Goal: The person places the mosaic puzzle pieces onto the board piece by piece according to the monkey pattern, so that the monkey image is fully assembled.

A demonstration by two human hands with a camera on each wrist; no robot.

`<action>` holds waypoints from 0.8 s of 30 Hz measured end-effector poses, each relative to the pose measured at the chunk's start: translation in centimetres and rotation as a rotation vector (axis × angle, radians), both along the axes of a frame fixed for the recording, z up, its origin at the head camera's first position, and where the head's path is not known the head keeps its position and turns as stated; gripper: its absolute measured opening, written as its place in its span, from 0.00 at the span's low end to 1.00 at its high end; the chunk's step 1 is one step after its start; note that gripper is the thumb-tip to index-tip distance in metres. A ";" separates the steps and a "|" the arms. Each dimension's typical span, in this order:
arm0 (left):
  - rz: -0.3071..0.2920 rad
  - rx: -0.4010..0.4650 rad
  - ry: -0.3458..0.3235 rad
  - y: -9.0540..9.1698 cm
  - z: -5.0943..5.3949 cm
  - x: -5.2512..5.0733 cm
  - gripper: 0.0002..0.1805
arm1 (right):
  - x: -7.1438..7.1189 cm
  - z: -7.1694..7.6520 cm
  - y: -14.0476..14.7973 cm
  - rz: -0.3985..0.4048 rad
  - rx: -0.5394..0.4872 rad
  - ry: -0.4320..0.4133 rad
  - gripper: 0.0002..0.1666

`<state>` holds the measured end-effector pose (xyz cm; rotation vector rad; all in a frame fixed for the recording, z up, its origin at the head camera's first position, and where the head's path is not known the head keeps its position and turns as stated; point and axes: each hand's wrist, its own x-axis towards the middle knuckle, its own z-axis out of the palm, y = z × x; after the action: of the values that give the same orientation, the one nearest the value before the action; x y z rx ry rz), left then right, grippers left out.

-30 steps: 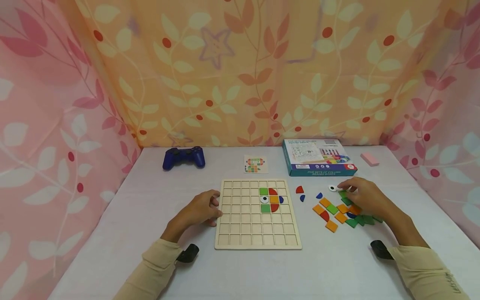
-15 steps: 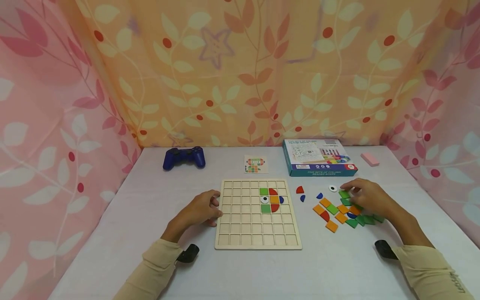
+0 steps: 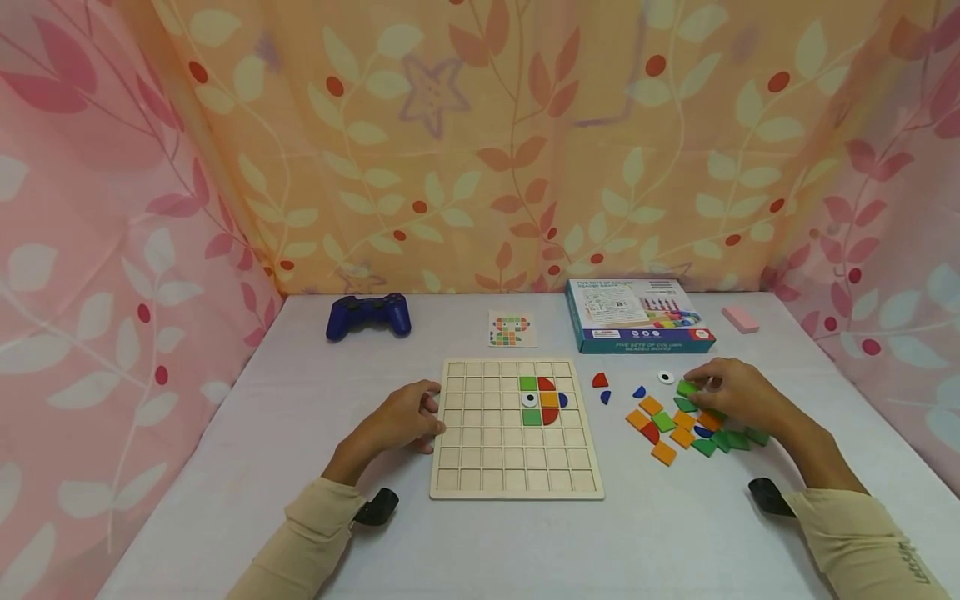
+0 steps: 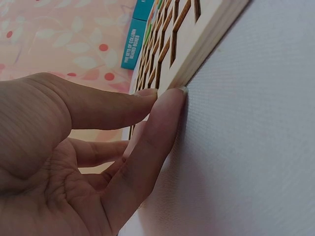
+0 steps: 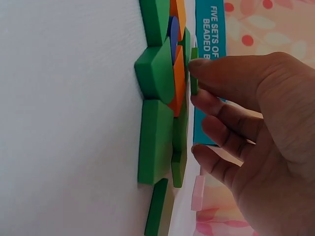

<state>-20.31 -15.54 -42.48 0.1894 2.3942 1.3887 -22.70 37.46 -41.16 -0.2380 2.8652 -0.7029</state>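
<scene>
My left hand (image 3: 397, 417) holds the left edge of a wooden grid board (image 3: 516, 493), thumb on the rim and a finger against its side in the left wrist view. Green squares, red quarter-rounds, an orange square (image 3: 549, 399), a blue half-round and a round eye tile (image 3: 529, 400) fill cells at the board's upper right. My right hand (image 3: 738, 398) pinches a light green square tile (image 5: 194, 73) between thumb and index finger, at the far side of the loose tiles. Dark green tiles (image 5: 156, 142) lie below it. Part of the pile is hidden by that hand.
A white eye tile (image 3: 666, 377), red and blue pieces and several orange squares (image 3: 663, 453) lie right of the board. Behind stand a pattern card (image 3: 513, 328), a flat box (image 3: 637, 317), a pink block (image 3: 740, 318) and a blue game controller (image 3: 368, 317).
My right hand has drawn back slightly from the eye tile and now pinches the light green square, which has shifted a little. The left hand has stayed at the board's edge.
</scene>
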 end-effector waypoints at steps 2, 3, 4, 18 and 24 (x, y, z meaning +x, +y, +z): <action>-0.001 -0.001 0.002 0.0 -0.1 0.0 0.36 | -0.1 0.1 -0.3 0.002 -0.004 0.005 0.30; -0.001 -0.001 0.002 -0.1 -0.1 0.0 0.36 | -0.1 0.2 -0.5 0.000 -0.007 0.005 0.31; -0.001 -0.001 0.001 -0.1 -0.1 0.0 0.36 | -0.2 0.2 -0.8 0.000 -0.011 0.007 0.31; 0.000 0.003 -0.010 0.0 0.1 0.2 0.37 | -1.2 0.6 -7.6 0.084 -0.103 0.052 0.23; 0.002 0.005 -0.006 0.0 0.1 0.1 0.37 | -2.1 0.4 -10.8 0.179 -0.134 0.100 0.19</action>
<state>-20.24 -15.54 -42.40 0.1840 2.3868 1.3937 -24.80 26.71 -40.72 -0.5564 2.8435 -0.8704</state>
